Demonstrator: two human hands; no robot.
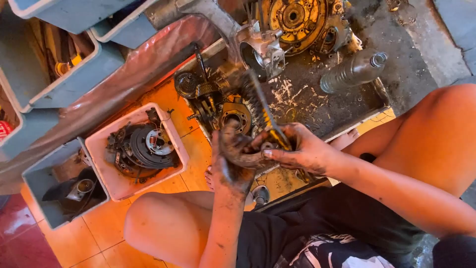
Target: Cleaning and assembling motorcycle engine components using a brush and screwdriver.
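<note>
Engine crankcase (pixel 297 22) is seen at 12 o'clock of the view, resting on a shallow, grimy metal tray (pixel 342 99); a clear plastic bottle (pixel 353 72) lies on the tray at about 1 o'clock. A white tub (pixel 176 144) of clutch plates is set on the orange tiled floor (pixel 106 223) at 9 o'clock of the hands, with a grey bin (pixel 34 183) beyond it at 8 o'clock

Both hands are held together at the centre of the view, above the near rim of the tray, between the raised knees. The left hand (pixel 233 159) is turned palm-up and blackened with grease; its fingers (pixel 230 136) are curled around a small dark part, whose kind cannot be told. The right hand (pixel 302 151) is brought in from 3 o'clock, forearm running out to 4 o'clock, fingers (pixel 270 154) pinched together on the handle end of a brush (pixel 265 111)

The brush's long axis is run from the right-hand grip up toward 11 o'clock, bristled end blurred and lying over the gear cluster (pixel 218 106). The held part lies just at 9 o'clock of the right fingers, touching or nearly touching them; the left hand is the nearer to it
</note>
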